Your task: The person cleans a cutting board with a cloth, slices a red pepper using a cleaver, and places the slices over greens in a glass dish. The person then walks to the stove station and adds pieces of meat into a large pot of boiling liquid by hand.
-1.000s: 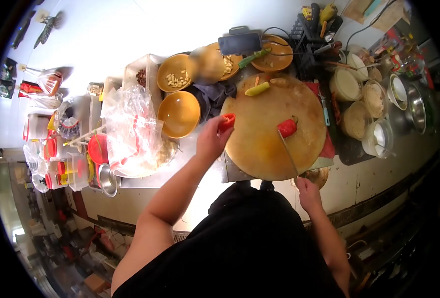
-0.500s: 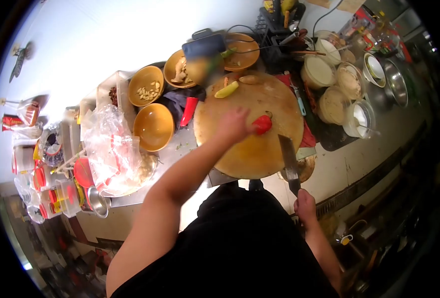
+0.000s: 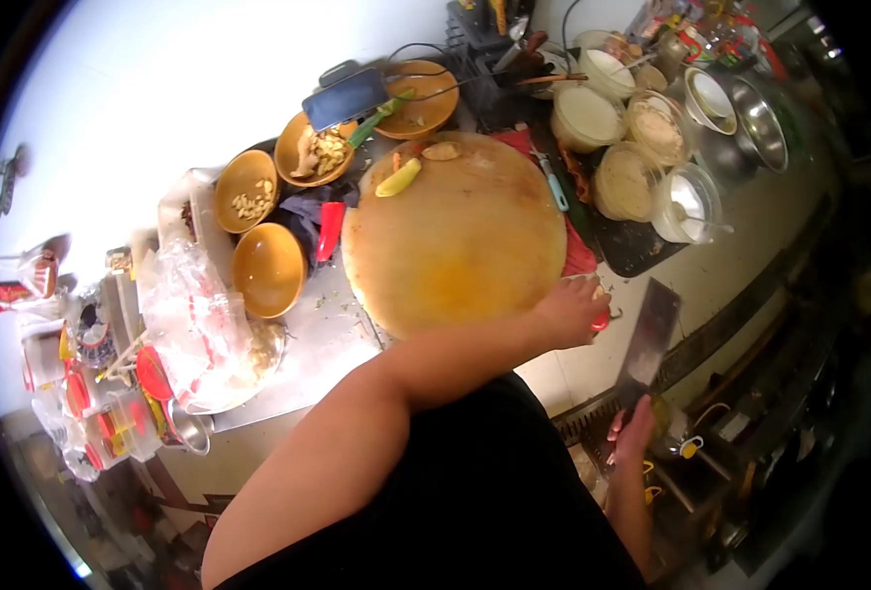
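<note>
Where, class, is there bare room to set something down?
The round board's middle is bare, between the yellow piece and the left forearm. A smaller, lightly littered counter patch lies between board and plastic bag. Crowded: the far left, with orange bowls; the right, with tubs; the near-right edge, with the left hand.

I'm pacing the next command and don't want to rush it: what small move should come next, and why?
Probably loosen the left hand and let the stemmed red pepper piece go: it is held out past the right edge of the round board, while the right hand holds the cleaver clear of the board.
</note>
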`<state>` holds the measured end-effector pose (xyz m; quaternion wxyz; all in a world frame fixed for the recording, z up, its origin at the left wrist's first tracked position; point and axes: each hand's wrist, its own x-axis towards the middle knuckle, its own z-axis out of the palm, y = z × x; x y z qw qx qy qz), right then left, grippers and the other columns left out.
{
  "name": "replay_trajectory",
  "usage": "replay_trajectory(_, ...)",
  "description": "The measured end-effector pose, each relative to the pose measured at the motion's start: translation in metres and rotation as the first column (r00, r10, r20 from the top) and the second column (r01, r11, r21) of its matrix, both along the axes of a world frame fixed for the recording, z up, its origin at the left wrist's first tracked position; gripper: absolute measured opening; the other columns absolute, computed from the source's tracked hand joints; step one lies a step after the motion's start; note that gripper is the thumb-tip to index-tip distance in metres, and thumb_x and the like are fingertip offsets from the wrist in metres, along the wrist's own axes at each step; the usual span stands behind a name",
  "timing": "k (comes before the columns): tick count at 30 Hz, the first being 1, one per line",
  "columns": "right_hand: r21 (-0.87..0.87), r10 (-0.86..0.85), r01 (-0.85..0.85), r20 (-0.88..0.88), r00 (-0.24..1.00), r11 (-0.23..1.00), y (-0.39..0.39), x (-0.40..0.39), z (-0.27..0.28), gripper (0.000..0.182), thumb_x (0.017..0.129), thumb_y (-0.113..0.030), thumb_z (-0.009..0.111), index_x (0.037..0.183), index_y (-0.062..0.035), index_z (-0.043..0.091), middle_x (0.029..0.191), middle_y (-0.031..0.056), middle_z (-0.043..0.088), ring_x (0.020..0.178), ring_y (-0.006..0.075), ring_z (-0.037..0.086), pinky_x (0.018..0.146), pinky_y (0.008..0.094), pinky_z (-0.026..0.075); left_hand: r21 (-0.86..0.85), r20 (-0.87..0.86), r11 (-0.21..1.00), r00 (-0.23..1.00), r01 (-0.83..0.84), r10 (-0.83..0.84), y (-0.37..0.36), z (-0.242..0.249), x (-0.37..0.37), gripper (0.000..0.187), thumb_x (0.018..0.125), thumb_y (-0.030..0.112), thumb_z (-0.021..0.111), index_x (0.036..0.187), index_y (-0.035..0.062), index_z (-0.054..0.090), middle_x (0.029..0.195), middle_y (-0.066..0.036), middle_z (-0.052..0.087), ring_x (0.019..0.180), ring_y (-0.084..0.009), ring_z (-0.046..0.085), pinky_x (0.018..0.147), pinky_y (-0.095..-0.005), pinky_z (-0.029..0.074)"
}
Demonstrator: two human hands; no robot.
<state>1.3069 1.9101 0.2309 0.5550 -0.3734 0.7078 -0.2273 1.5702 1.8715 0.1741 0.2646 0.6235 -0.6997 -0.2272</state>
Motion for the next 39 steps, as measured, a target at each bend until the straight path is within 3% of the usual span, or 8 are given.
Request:
replay_trajectory(5,-0.001,0.055,-0.055,0.041,0.998,0.998,-0.003,-0.014,-0.008,0.045,0.100,-0.042,0.039,0.069,-0.0093,0.044,0.048,0.0010,0.041,0.036,0.0115,0.037,0.034,0.0253,0.030,-0.023,-0.012,0.953,0.953,-0.303,0.303,0.025,0.009,0.080,0.046,0.072,0.020,0.068,0.114,0.0070,0.055,0.119,-0.021,0.050,0.114,-0.0379,0.047,0.095,-0.0453,0.041)
replay_trajectory(7,-0.007,0.105,-0.104,0.053,0.993,0.995,-0.003,-0.008,-0.011,0.043,0.099,-0.042,0.040,0.072,-0.0095,0.045,0.048,0.0010,0.041,0.036,0.0113,0.037,0.033,0.0248,0.030,-0.174,-0.064,0.778,0.796,-0.603,0.602,0.044,-0.064,0.126,0.047,0.069,0.014,0.070,0.113,0.0077,0.056,0.117,-0.021,0.051,0.110,-0.0380,0.048,0.092,-0.0461,0.042)
replay_trajectory(10,-0.017,0.161,-0.161,0.067,0.985,0.987,-0.001,0.006,-0.020,0.041,0.099,-0.042,0.042,0.073,-0.0103,0.045,0.047,0.0009,0.041,0.034,0.0104,0.037,0.031,0.0240,0.030,-0.032,0.202,0.606,0.589,-0.795,0.782,0.083,-0.011,0.211,0.056,0.070,0.017,0.072,0.120,0.0049,0.050,0.122,-0.020,0.051,0.113,-0.0366,0.047,0.096,-0.0436,0.041)
replay_trajectory(21,0.084,0.511,-0.511,0.025,0.859,0.856,-0.018,0.054,-0.016,0.034,0.099,-0.033,0.043,0.073,-0.0101,0.047,0.049,0.0009,0.042,0.037,0.0100,0.037,0.035,0.0243,0.028,-0.052,0.365,0.693,0.632,-0.719,0.683,0.058,-0.040,0.293,0.039,0.078,0.010,0.059,0.117,0.0074,0.056,0.107,-0.014,0.057,0.103,-0.0321,0.054,0.085,-0.0414,0.046)
replay_trajectory(23,0.036,0.629,-0.628,-0.094,0.772,0.777,-0.018,0.057,-0.024,0.033,0.098,-0.031,0.045,0.075,-0.0089,0.050,0.050,0.0003,0.042,0.039,0.0088,0.038,0.037,0.0238,0.028,-0.168,0.360,0.677,0.595,-0.716,0.719,0.057,-0.034,0.293,0.041,0.077,0.011,0.062,0.117,0.0076,0.056,0.108,-0.013,0.057,0.103,-0.0321,0.054,0.087,-0.0410,0.046)
replay_trajectory(24,0.050,0.722,-0.731,-0.219,0.657,0.680,-0.023,0.061,-0.019,0.036,0.091,-0.032,0.052,0.110,-0.0029,0.063,0.074,0.0169,0.064,0.069,0.0265,0.064,0.067,0.0357,0.049,-0.165,0.359,0.675,0.593,-0.719,0.721,0.058,-0.030,0.292,0.041,0.077,0.011,0.062,0.117,0.0076,0.056,0.108,-0.013,0.057,0.103,-0.0321,0.054,0.087,-0.0410,0.046)
replay_trajectory(35,0.028,0.914,-0.996,-0.401,0.061,0.079,0.007,0.147,0.002,0.059,0.082,-0.055,0.060,0.120,-0.0096,0.060,0.083,0.0189,0.067,0.081,0.0365,0.065,0.073,0.0424,0.051,-0.020,0.284,0.654,0.623,-0.756,0.729,0.205,0.016,0.268,0.031,0.077,0.015,0.063,0.106,0.0058,0.061,0.107,-0.015,0.059,0.103,-0.0338,0.055,0.088,-0.0414,0.046)
replay_trajectory(39,-0.100,0.900,-0.947,-0.295,0.321,0.305,0.063,0.156,-0.025,0.051,0.083,-0.044,0.064,0.120,-0.0088,0.059,0.076,0.0172,0.066,0.069,0.0293,0.066,0.065,0.0377,0.052,0.065,0.156,0.778,0.776,-0.625,0.611,0.217,-0.003,0.261,0.021,0.081,0.012,0.057,0.101,0.0051,0.062,0.104,-0.016,0.060,0.101,-0.0320,0.057,0.086,-0.0409,0.047)
